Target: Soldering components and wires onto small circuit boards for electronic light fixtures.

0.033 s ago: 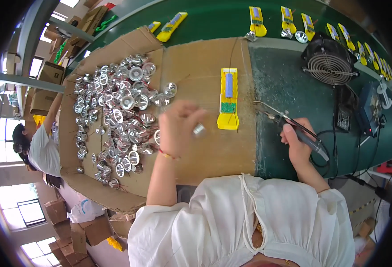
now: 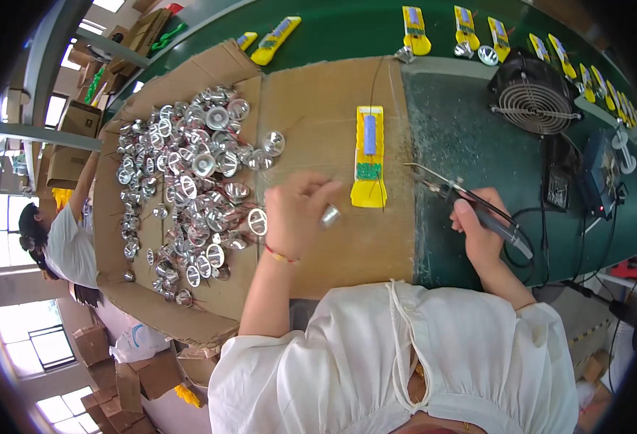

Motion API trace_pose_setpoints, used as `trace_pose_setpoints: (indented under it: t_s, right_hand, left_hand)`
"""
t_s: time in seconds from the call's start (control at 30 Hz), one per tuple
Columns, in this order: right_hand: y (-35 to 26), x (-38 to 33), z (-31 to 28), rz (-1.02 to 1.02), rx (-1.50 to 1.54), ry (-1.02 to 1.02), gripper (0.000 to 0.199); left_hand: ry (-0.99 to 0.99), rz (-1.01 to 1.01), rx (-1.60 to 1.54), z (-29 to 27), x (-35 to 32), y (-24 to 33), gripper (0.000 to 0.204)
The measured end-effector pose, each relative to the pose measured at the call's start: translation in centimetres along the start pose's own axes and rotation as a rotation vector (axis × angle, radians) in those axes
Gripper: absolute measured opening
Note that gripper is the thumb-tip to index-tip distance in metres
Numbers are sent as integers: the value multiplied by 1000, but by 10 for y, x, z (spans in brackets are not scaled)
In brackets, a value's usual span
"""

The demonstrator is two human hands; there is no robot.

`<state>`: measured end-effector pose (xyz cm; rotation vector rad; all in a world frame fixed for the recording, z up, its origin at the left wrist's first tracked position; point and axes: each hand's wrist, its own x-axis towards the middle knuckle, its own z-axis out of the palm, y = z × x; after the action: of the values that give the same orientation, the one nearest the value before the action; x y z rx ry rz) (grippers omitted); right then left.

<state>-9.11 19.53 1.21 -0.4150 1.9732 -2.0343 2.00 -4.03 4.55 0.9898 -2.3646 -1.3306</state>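
Note:
My left hand [image 2: 296, 217], slightly blurred, is over the cardboard mat, fingers closed. A small silver reflector cup [image 2: 330, 215] hangs at its fingertips; its exact grip is smeared. Closed round the handle of a soldering iron [image 2: 499, 231] is my right hand [image 2: 480, 235]. The iron's tip and thin feed tube point left, at the mat's right edge. Between the hands lies a yellow flashlight housing [image 2: 369, 189] with a purple battery cell [image 2: 370, 141], a green circuit board [image 2: 368, 171] and loose wires.
A cardboard tray [image 2: 166, 318] on the left bears a heap of silver reflectors [image 2: 202, 165]. A black fan [image 2: 534, 94] and a blue soldering station [image 2: 602, 173] stand right. More yellow housings [image 2: 416, 40] line the far edge. Another person [image 2: 69, 242] is at far left.
My left hand and the reflector cup have shifted slightly right. The whole view has moved a little; the right hand still holds the soldering iron.

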Motion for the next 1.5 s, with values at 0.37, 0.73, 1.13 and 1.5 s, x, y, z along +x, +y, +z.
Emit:
trace_pose_setpoints:
  t_s: [0.37, 0.73, 1.13, 1.5]
  right_hand:
    - [15, 0, 25, -168, -152, -173, 15]
    - [13, 5, 37, 59, 60, -140, 13]
    - [3, -1, 23, 87, 128, -67, 15]
    - [6, -4, 10, 91, 166, -52, 15]
  left_hand:
    - [-24, 249, 34, 42, 4, -16, 13]
    - [-31, 205, 42, 47, 11, -14, 14]
    - [-36, 169, 41, 47, 14, -16, 16]
    - [266, 469, 45, 27, 4, -10, 11]
